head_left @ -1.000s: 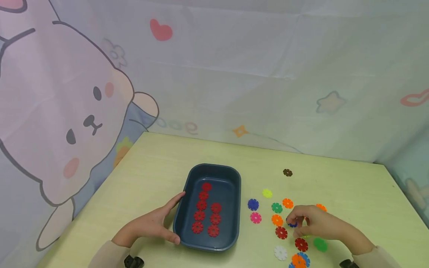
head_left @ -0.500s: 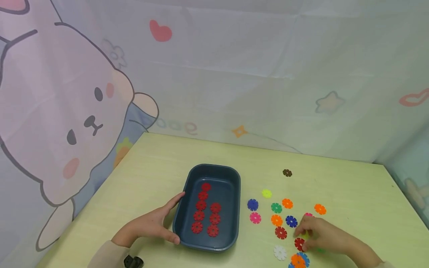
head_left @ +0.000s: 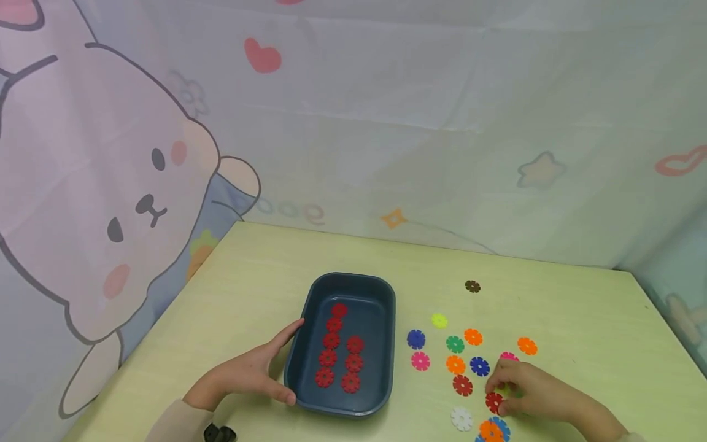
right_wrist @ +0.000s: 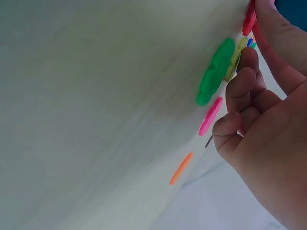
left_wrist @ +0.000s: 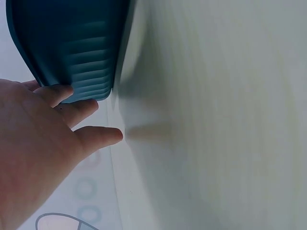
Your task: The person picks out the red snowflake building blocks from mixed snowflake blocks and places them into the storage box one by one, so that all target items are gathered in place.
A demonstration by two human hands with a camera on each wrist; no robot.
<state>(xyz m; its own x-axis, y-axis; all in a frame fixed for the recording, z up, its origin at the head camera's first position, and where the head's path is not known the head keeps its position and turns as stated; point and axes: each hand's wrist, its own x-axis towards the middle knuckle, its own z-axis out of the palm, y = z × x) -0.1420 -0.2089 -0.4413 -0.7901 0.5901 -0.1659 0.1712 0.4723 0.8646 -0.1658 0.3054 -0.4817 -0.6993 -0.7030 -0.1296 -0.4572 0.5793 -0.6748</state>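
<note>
My left hand [head_left: 248, 374] rests against the left side of a dark blue rectangular tray [head_left: 391, 344], its thumb and fingers spread along the wall. Inside lie several red snowflake discs [head_left: 331, 340] in two columns. On the table right of the tray, my right hand [head_left: 533, 390] pinches another red snowflake disc [head_left: 494, 403] between thumb and index finger. The right wrist view has this red disc [right_wrist: 249, 19] at the fingertips, while the other fingers curl loosely. A green disc [right_wrist: 216, 72] and a yellow disc lie close beside that hand, partly hidden by it in the head view.
Loose discs lie around the right hand: a red one [head_left: 463, 385], a blue one [head_left: 480, 366], a white one [head_left: 461, 418] and an orange one [head_left: 491, 431] overlapping blue. A brown disc [head_left: 472, 286] lies farther back. A printed cloth [head_left: 375, 123] hangs behind the table.
My right hand has moved right and toward me, from the blue disc to the red disc, uncovering the blue one. The left hand has stayed at the tray.
</note>
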